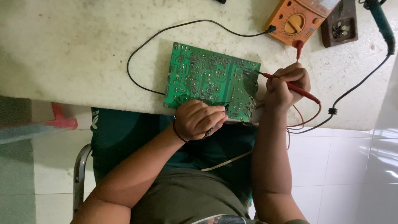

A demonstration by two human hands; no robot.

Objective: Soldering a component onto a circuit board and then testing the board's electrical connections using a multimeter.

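Observation:
A green circuit board (207,79) lies solder side up at the near edge of a pale worktop (74,45). My left hand (198,119) rests on the board's near edge and grips a black test probe (222,108), its tip touching the board. My right hand (286,86) is at the board's right edge and holds a red test probe (297,90), whose tip touches the board's upper right corner. Both probe leads run to an orange multimeter (296,20) at the far side.
A black lead (137,49) loops over the worktop left of the board. A soldering iron with a green handle (380,20) and its black cord lie at the right. A dark brown holder (340,23) sits beside the meter. White floor tiles show below.

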